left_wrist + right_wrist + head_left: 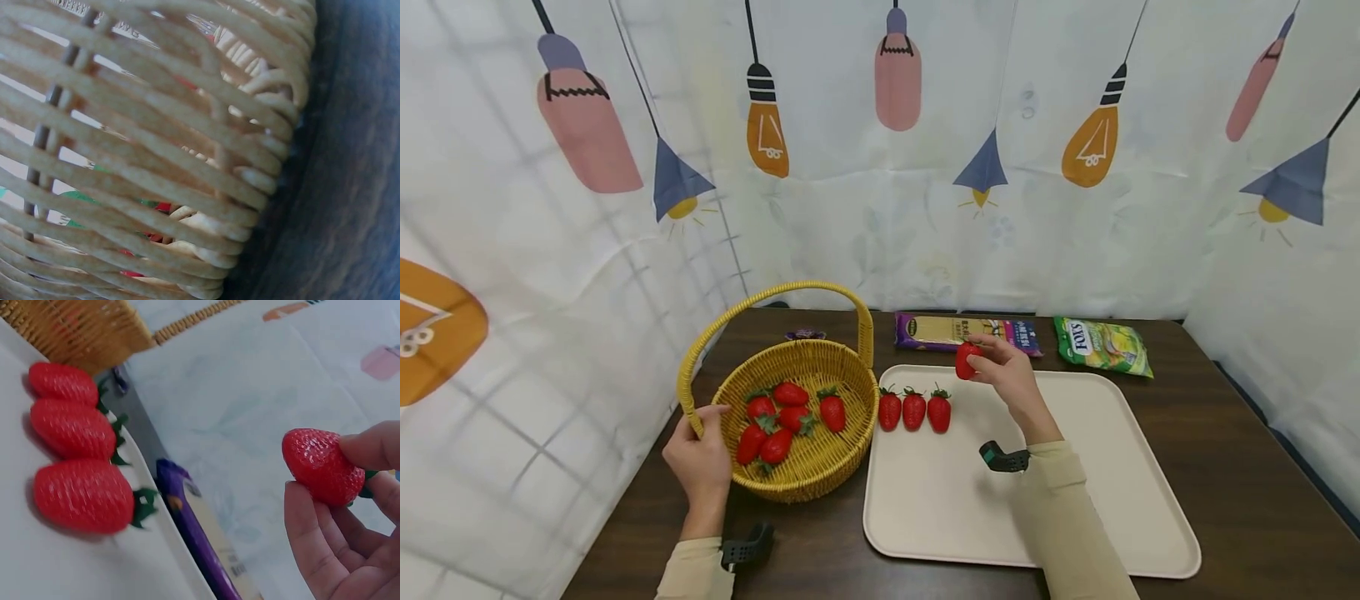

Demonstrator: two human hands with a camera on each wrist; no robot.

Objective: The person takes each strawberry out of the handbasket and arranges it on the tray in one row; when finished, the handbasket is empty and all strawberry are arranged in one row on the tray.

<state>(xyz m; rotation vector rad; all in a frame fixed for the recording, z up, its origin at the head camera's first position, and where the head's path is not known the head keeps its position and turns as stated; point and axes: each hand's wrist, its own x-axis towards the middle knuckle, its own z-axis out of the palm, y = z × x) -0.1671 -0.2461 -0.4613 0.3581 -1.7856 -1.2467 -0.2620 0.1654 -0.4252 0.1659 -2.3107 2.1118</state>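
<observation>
Between thumb and fingers, my right hand (1006,377) pinches a strawberry (322,465) above the upper part of the white tray (951,508). Three more strawberries (913,410) lie side by side along the tray's upper left, leaves pointing away from me. On the left, my left hand (702,457) grips the yellow wicker basket (827,481) at its rim, by the foot of the handle. Inside the basket rest several red strawberries (792,418) with green leaves. The basket's woven side (144,137) fills most of the left wrist view, where the left hand is hidden.
Behind the tray lies a purple and gold snack packet (936,332), with a green FOX'S bag (1103,346) to its right. A small purple wrapped item (805,334) sits behind the basket. A patterned curtain (865,225) borders the dark wooden table (1247,467).
</observation>
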